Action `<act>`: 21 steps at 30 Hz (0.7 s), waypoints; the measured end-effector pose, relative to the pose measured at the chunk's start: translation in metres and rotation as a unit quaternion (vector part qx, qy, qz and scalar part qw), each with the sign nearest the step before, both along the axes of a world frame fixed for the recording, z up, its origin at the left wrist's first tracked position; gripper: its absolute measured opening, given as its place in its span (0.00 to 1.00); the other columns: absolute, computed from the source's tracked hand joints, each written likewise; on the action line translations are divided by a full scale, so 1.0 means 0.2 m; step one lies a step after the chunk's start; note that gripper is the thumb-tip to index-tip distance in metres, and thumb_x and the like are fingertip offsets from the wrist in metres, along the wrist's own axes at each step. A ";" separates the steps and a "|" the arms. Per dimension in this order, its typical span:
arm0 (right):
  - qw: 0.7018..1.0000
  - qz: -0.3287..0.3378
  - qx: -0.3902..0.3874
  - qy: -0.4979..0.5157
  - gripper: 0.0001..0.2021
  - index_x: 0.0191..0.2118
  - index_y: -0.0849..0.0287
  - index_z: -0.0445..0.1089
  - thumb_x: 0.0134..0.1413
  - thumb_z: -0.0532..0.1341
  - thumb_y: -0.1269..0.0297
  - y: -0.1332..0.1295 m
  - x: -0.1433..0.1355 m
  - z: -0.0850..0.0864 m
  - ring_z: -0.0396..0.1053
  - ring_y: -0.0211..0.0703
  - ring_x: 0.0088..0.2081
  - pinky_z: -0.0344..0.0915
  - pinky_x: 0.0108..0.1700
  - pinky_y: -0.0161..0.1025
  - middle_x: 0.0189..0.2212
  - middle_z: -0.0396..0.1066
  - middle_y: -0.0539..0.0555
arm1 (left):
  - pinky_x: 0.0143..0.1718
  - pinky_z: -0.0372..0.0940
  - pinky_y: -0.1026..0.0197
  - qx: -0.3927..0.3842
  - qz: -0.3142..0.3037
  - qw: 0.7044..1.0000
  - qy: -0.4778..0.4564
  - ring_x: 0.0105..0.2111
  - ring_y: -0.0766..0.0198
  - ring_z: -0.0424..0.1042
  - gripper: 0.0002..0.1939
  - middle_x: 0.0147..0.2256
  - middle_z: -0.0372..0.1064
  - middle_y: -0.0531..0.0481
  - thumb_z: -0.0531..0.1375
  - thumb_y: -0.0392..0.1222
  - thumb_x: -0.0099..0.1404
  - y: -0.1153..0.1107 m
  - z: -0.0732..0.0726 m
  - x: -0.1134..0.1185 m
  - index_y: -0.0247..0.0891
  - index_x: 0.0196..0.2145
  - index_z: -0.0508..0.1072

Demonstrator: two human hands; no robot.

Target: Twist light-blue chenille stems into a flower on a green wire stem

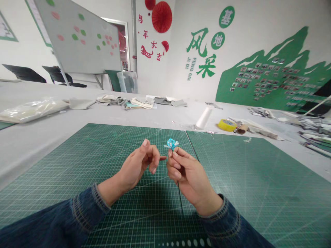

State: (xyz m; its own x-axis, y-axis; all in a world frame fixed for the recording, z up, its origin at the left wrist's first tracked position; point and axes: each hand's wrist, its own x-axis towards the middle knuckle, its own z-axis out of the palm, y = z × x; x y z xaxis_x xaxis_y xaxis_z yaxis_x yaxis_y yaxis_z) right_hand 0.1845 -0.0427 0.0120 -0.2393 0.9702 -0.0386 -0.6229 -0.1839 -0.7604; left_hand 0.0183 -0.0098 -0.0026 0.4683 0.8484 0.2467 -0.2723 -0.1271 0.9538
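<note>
A small blue and white item (172, 144), looking like a knotted or beaded flower, is pinched between the thumb and fingertips of my right hand (188, 172). It is held upright above the green cutting mat (144, 134). Just to its left is my left hand (139, 163), with thumb raised, fingers loosely curled and apart, and nothing visible in it. One fingertip of that hand points toward the right hand, close to it. The lower part of the blue item is hidden by the right fingers.
A second green mat (232, 162) lies on the right. Behind the mats are a white thread cone (204, 117), a yellow tape roll (227, 125), fabric scraps (141, 102) and a plastic-wrapped bundle (33, 110) on the white table (77, 119).
</note>
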 end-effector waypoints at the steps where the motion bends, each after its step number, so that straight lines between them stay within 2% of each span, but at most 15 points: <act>1: 1.000 0.003 -0.003 0.008 0.05 0.31 0.62 0.67 0.58 0.62 0.69 0.00 0.01 0.00 0.52 0.26 0.17 0.46 0.20 0.27 0.20 0.54 0.43 | 0.41 0.65 0.56 -0.039 -0.036 0.999 -0.007 0.18 0.68 0.57 0.37 0.17 0.58 0.55 0.36 0.62 0.73 0.01 -0.02 0.01 0.37 0.22 0.70; 4: 1.000 -0.002 -0.009 0.020 0.05 0.31 0.62 0.68 0.58 0.62 0.70 0.01 0.02 0.00 0.52 0.26 0.17 0.44 0.18 0.26 0.20 0.54 0.43 | 0.39 0.66 0.55 -0.110 -0.130 0.985 -0.034 0.18 0.68 0.53 0.41 0.15 0.55 0.55 0.34 0.67 0.70 0.01 -0.03 0.02 0.37 0.18 0.69; 7: 0.999 -0.013 -0.011 0.028 0.05 0.31 0.62 0.68 0.57 0.62 0.70 0.02 0.03 -0.01 0.51 0.26 0.17 0.43 0.18 0.26 0.20 0.54 0.43 | 0.36 0.66 0.57 -0.162 -0.162 0.963 -0.138 0.19 0.67 0.53 0.40 0.13 0.50 0.55 0.35 0.65 0.71 0.00 -0.01 0.03 0.37 0.17 0.67; 9: 0.999 -0.026 -0.010 0.031 0.05 0.31 0.62 0.68 0.57 0.62 0.70 0.02 0.02 -0.02 0.51 0.27 0.17 0.43 0.18 0.26 0.20 0.53 0.43 | 0.33 0.65 0.60 -0.196 -0.149 0.947 -0.206 0.19 0.67 0.53 0.38 0.13 0.49 0.56 0.37 0.63 0.73 0.00 0.02 0.03 0.36 0.18 0.67; 11: 0.998 -0.048 -0.006 0.028 0.05 0.31 0.62 0.68 0.57 0.62 0.69 0.02 0.00 -0.02 0.51 0.27 0.17 0.44 0.19 0.27 0.20 0.54 0.44 | 0.35 0.66 0.62 -0.220 -0.115 0.935 -0.254 0.21 0.68 0.57 0.35 0.16 0.54 0.55 0.40 0.60 0.73 0.00 0.04 0.02 0.35 0.20 0.69; 14: 0.997 -0.070 0.003 0.024 0.05 0.30 0.61 0.67 0.58 0.62 0.69 0.00 -0.03 -0.04 0.54 0.28 0.18 0.47 0.20 0.28 0.20 0.54 0.44 | 0.46 0.67 0.59 -0.246 -0.043 0.921 -0.298 0.31 0.66 0.68 0.30 0.27 0.67 0.49 0.45 0.58 0.73 0.01 0.04 0.02 0.34 0.26 0.73; 16: 0.996 -0.080 0.016 0.022 0.06 0.30 0.61 0.67 0.58 0.61 0.69 -0.01 -0.06 -0.05 0.55 0.29 0.19 0.48 0.21 0.29 0.20 0.54 0.44 | 0.55 0.64 0.55 -0.262 0.001 0.914 -0.310 0.42 0.60 0.71 0.27 0.36 0.71 0.45 0.48 0.57 0.73 0.01 0.02 0.03 0.34 0.28 0.74; 18: 0.996 -0.085 0.026 0.011 0.07 0.30 0.60 0.66 0.59 0.61 0.68 -0.01 -0.07 -0.06 0.55 0.29 0.19 0.48 0.22 0.29 0.21 0.55 0.44 | 0.59 0.61 0.53 -0.262 0.017 0.916 -0.304 0.50 0.55 0.70 0.26 0.43 0.72 0.42 0.50 0.57 0.72 0.00 0.01 0.05 0.33 0.32 0.75; 21: 0.996 -0.085 0.032 -0.013 0.09 0.29 0.60 0.65 0.60 0.61 0.67 -0.02 -0.08 -0.07 0.56 0.29 0.19 0.46 0.21 0.29 0.20 0.56 0.44 | 0.57 0.62 0.51 -0.214 -0.001 0.942 -0.259 0.54 0.52 0.67 0.25 0.48 0.71 0.40 0.50 0.58 0.72 -0.02 -0.01 0.07 0.33 0.40 0.76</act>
